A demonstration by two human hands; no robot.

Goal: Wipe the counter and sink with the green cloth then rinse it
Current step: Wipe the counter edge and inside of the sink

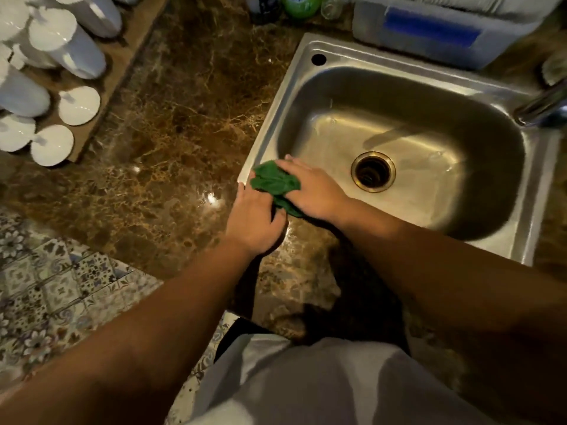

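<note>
The green cloth (pixel 274 182) lies bunched on the near left corner of the steel sink's rim (pixel 266 130). My right hand (pixel 310 191) presses flat on top of it, fingers spread toward the rim. My left hand (pixel 254 220) rests on the brown marble counter (pixel 171 124) just beside it and grips the cloth's near end with curled fingers. The sink basin is wet and shiny, with a brass-ringed drain (pixel 373 171) in the middle. Part of the cloth is hidden under both hands.
Several white cups (pixel 78 105) stand upside down on a wooden board at the far left. A grey and blue container (pixel 429 32) sits behind the sink, a green bottle (pixel 299 6) beside it. The tap (pixel 543 105) reaches in at the right. Patterned floor tiles (pixel 46 302) show lower left.
</note>
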